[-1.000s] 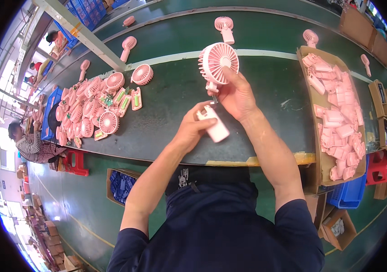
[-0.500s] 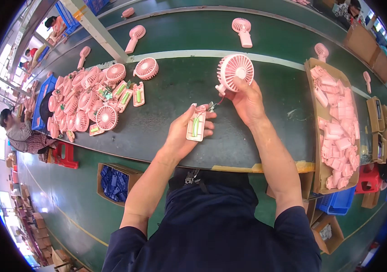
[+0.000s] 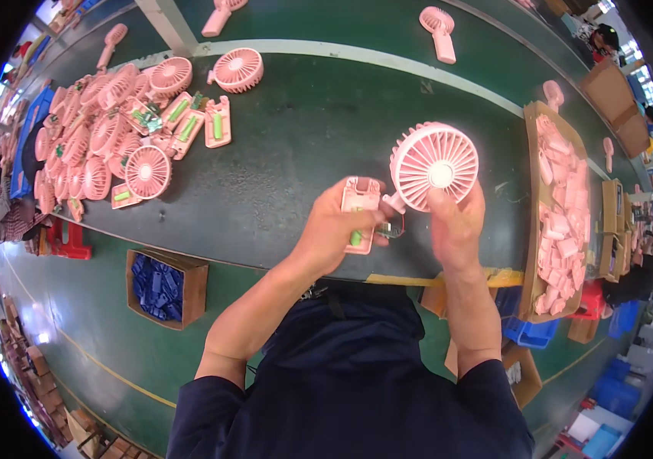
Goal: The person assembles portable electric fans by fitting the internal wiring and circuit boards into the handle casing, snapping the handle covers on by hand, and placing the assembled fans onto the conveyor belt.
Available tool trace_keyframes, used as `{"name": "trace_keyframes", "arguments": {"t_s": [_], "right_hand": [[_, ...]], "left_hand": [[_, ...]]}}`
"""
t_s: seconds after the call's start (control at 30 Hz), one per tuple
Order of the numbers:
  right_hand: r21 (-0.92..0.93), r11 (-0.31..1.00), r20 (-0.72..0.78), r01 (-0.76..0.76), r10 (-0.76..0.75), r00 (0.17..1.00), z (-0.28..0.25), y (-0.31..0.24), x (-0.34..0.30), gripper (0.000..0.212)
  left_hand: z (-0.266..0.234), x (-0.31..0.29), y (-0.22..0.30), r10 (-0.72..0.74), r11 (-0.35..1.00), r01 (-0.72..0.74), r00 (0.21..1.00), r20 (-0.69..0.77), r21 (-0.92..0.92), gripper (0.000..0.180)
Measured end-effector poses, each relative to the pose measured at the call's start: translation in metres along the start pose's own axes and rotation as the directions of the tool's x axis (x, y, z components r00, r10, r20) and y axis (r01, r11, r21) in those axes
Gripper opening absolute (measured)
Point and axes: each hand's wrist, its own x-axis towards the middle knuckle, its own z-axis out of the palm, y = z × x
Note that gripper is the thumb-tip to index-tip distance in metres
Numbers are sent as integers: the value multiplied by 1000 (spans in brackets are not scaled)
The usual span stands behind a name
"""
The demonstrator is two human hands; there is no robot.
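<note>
My right hand (image 3: 458, 222) grips a round pink fan head (image 3: 435, 167) by its lower edge, thumb on the front grille. In my left hand (image 3: 335, 229) is an open pink handle half (image 3: 360, 200) with a green battery inside, my thumb lying across it. A small green circuit board (image 3: 390, 229) hangs on thin wires between the two parts. The neck of the fan head is close to the handle half's side; whether they touch I cannot tell. Both hands are above the dark worktable (image 3: 280, 191).
A heap of pink fan heads and handle halves (image 3: 97, 145) lies at left. At right stands a cardboard tray (image 3: 529, 264) of pink handle shells. Finished-looking fans (image 3: 441, 38) lie on the green belt (image 3: 341, 27) behind. A box of blue parts (image 3: 159, 284) sits below the table.
The fan head has come nearer and lower, toward the handle half. My left thumb now lies over the handle's battery. The whole view has shifted somewhat.
</note>
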Motion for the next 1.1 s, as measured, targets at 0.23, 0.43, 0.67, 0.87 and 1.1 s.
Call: {"name": "trace_keyframes", "arguments": {"t_s": [0.23, 0.43, 0.67, 0.87, 1.1], "right_hand": [[-109, 957, -59, -269, 264, 963, -19, 11, -14, 49], [-146, 942, -20, -302, 302, 953, -23, 27, -10, 57], [-147, 942, 65, -303, 315, 947, -23, 21, -11, 59], [-188, 925, 115, -330, 354, 928, -24, 4, -7, 63], [-281, 925, 103, -255, 294, 950, -32, 15, -7, 54]], "left_hand": [[0, -11, -18, -157, 982, 142, 981, 110, 128, 28], [-2, -11, -25, -154, 983, 139, 980, 125, 123, 35], [-4, -21, -27, -88, 972, 52, 984, 152, 228, 40], [-8, -22, -13, -192, 961, 147, 964, 183, 232, 37], [-3, -21, -18, -69, 931, 18, 989, 128, 364, 34]]}}
